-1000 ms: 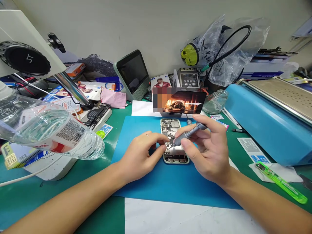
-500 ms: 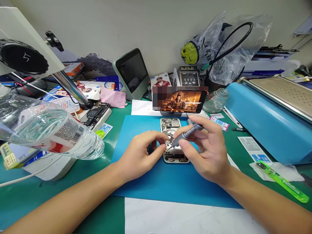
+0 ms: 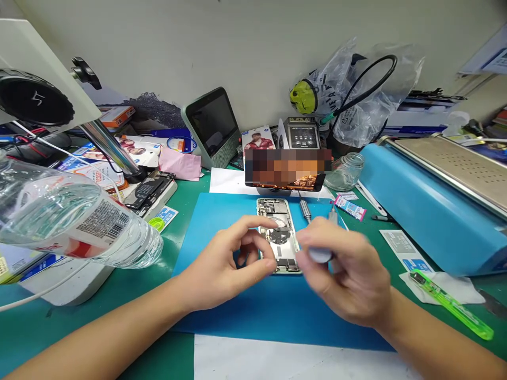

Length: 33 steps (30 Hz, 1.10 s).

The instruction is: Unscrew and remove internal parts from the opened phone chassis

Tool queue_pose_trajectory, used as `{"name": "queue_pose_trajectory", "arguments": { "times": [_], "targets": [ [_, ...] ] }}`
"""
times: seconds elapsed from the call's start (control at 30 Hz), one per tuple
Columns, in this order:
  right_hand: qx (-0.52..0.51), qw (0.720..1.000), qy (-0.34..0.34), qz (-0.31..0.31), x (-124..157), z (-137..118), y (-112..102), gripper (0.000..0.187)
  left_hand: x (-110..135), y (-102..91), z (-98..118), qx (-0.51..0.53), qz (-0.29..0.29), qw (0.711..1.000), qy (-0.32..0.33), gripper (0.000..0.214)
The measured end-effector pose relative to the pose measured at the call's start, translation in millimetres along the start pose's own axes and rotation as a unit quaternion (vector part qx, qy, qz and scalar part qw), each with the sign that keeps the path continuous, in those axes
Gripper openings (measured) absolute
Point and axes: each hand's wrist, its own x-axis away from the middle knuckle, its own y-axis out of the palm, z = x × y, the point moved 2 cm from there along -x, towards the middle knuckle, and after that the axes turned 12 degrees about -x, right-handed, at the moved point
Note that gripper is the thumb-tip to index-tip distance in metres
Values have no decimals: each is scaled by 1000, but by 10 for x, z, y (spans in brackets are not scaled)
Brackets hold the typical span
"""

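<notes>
The opened phone [image 3: 279,240] lies flat near the middle of the blue mat [image 3: 237,311], its long axis running from 12 to 6 o'clock. Its cover is off and the boards and shields inside are bare, so I'd judge the job to be midway: opened up, with nothing closed again.

The left hand [image 3: 225,264] comes in from 8 o'clock with its fingers curled narrow and the thumb and forefinger tips at the phone's left edge. I cannot tell whether they pinch anything. The right hand [image 3: 348,274] comes from 4 o'clock, smeared by motion and folded around a grey tool [image 3: 320,256] whose pale end pokes out toward the phone. The tip is hidden.

On the mat at 1 o'clock, just beside the phone's top corner, lies one loose screwdriver [image 3: 306,211]. At 12 o'clock one propped phone [image 3: 287,169] shows a lit screen. One glass jar [image 3: 344,171] stands at 1 o'clock. One blue machine [image 3: 428,211] fills 2 to 3 o'clock, with one green plastic stick [image 3: 451,303] on a tissue at 4 o'clock. One dismantled handset [image 3: 150,187] sits at 10 o'clock, with one small grey display [image 3: 212,126] behind it at 11. One water bottle [image 3: 75,221] looms on its side at 9 o'clock.

That makes two hands, three phones counting the dismantled one, and two drivers, all on the green surface [image 3: 186,200].
</notes>
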Motion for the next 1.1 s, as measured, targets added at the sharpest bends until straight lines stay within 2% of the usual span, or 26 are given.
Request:
{"name": "queue_pose_trajectory", "arguments": {
  "times": [0.1, 0.17, 0.23, 0.47, 0.7, 0.8, 0.93, 1.0, 1.1],
  "targets": [
    [4, 990, 26, -140, -19, 20, 28, 29, 14, -6, -12, 45, -28, 998, -17, 48],
    [-5, 982, 40, -182, -23, 43, 39, 23, 21, -22, -40, 65, -34, 997, -26, 54],
    [-6, 979, 42, -200, -27, 66, 41, 18, 22, -40, -70, 83, -35, 996, -29, 58],
    [12, 983, 30, -181, -51, 130, 18, 11, -16, -46, -120, 138, -50, 988, -53, 64],
    [0, 989, 15, -150, -44, 143, 20, 8, -52, -37, -122, 174, -51, 982, -55, 55],
    [7, 990, 21, -138, -43, 145, 11, 5, -49, -51, -109, 104, -41, 993, -38, 47],
    [25, 994, 34, -106, -40, 150, -17, 2, -27, -72, -57, -7, -21, 1000, -20, 18],
    [34, 994, 37, -92, -40, 155, -28, 1, -16, -82, -19, -75, 0, 997, 21, 9],
    [38, 995, 38, -84, -44, 166, -31, 2, -3, -91, 20, -198, 39, 972, 117, 8]
  ]
}}
